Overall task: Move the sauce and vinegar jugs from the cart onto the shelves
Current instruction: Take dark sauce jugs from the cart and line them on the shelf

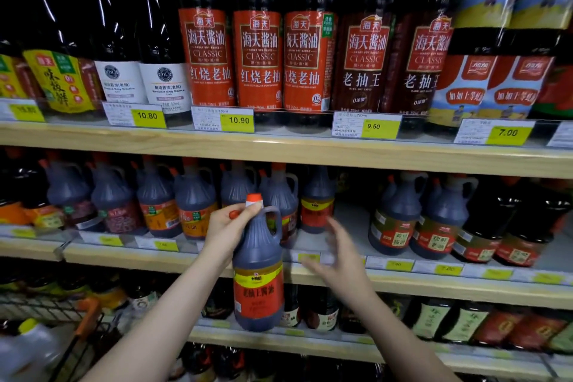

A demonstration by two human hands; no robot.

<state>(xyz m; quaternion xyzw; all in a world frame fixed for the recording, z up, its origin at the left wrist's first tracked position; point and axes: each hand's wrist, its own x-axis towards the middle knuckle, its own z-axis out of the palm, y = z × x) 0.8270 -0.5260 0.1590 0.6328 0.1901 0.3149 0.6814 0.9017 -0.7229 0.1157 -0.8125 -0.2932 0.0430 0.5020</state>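
My left hand (228, 226) grips the neck of a dark sauce jug (259, 276) with an orange cap and a red and yellow label. The jug hangs upright in front of the middle shelf (403, 281). To the right of the jug, my right hand (339, 253) is open with fingers spread and holds nothing. It hovers before a gap (350, 226) on that shelf, between a same-label jug (317, 201) and a jug with a green label (395, 220). The cart (62, 319) shows at the lower left with a pale jug with a yellow cap (28, 341) in it.
Tall soy sauce bottles (260, 49) with price tags fill the upper shelf (279, 149). Several dark jugs (158, 198) crowd the left of the middle shelf. Smaller bottles (465, 319) line the lower shelf. The cart's orange handle (90, 315) is near my left forearm.
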